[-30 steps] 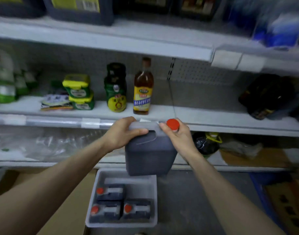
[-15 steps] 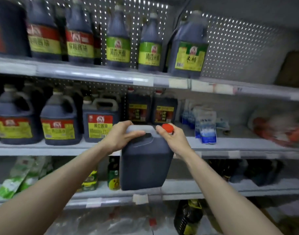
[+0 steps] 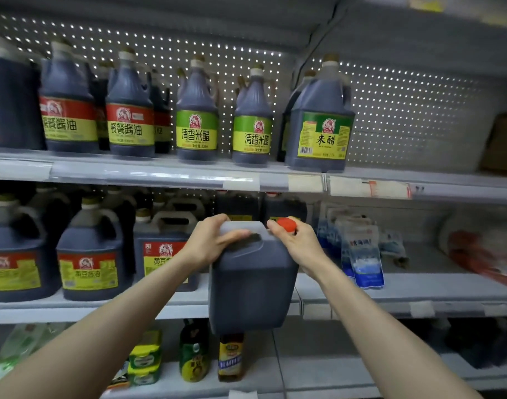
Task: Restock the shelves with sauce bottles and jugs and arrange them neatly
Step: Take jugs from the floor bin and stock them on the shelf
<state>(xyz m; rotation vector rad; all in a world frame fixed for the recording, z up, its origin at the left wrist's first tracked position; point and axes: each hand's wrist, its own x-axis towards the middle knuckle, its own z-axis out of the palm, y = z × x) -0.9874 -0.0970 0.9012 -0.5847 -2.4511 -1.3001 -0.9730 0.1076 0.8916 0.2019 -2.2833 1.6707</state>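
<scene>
Lining the left part of the middle shelf are labelled jugs with red and yellow labels, standing in a row up to about the centre of the frame. Just right of them the left hand grips the moulded handle of the dark jug, fingers curled over the top and thumb along the near side. The jug hangs in the air at centre frame, in front of the middle shelf, and its base reaches below the shelf's front lip.

It is upright, its long axis running top to bottom of the frame with hardly any lean. The handle runs left to right across the top, and a plain broad face is turned toward the camera. No label shows on that face.

At its upper right corner sits the red cap, pointing up, and the right hand holds the jug there, thumb and fingers closed around the cap. Behind, two square dark jugs stand deep on the shelf, and blue and white packets lie further right.

This looks like the placing step: one jug is carried to its slot. The next move probably calls for raising the base above the lip, sliding it in ahead of the square jugs, and perhaps turning it so any label faces out.
</scene>
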